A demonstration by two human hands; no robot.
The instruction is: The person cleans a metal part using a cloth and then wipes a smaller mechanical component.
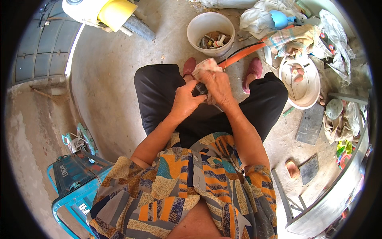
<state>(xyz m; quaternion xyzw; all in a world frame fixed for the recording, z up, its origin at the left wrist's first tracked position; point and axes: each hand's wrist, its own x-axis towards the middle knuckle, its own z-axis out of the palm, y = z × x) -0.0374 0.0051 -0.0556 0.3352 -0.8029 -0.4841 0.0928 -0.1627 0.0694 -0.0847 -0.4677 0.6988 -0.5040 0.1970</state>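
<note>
Between my knees, my left hand [186, 101] grips a dark, ridged part [201, 88], its thumb and fingers around it. My right hand [216, 85] clutches a crumpled white cloth with reddish marks [207, 66] against that part. Just beyond the cloth lies a long orange bar with a black strip or cord [243, 55], running away to the upper right. Whether the bar joins the dark part cannot be told, as my hands and the cloth hide that place. A thin pale cord [226, 62] hangs beside the cloth.
Ahead stands a white bucket [195, 44] holding fittings and metal pieces. To the right are a white basin [313, 98], cloth sacks [294, 37], a dark slab [310, 125] and a table [325, 215]. A blue-framed machine [80, 179] stands behind left; a yellow bucket [115, 13] is at upper left.
</note>
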